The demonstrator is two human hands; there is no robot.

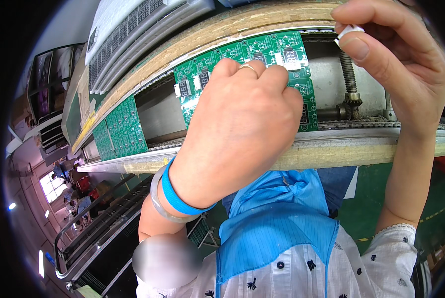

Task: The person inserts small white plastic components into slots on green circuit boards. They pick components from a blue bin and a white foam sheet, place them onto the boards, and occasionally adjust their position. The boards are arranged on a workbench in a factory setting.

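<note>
My left hand [244,107], with a ring and a blue wristband, is closed over a green circuit board panel [227,52]. Its fingers curl down onto the panel, so its fingertips and anything in them are hidden. Black digit displays with white connectors [177,90] sit on the panel. To the right and above the board, my right hand [401,59] pinches a small white plastic connector [350,32] between thumb and forefinger.
The panel rides on a conveyor with a metal front rail [351,144] and a wooden back rail [262,22]. Another green panel [120,126] lies farther left. White foam trays of digit displays [133,35] stand behind. A screw shaft [348,72] shows at the right.
</note>
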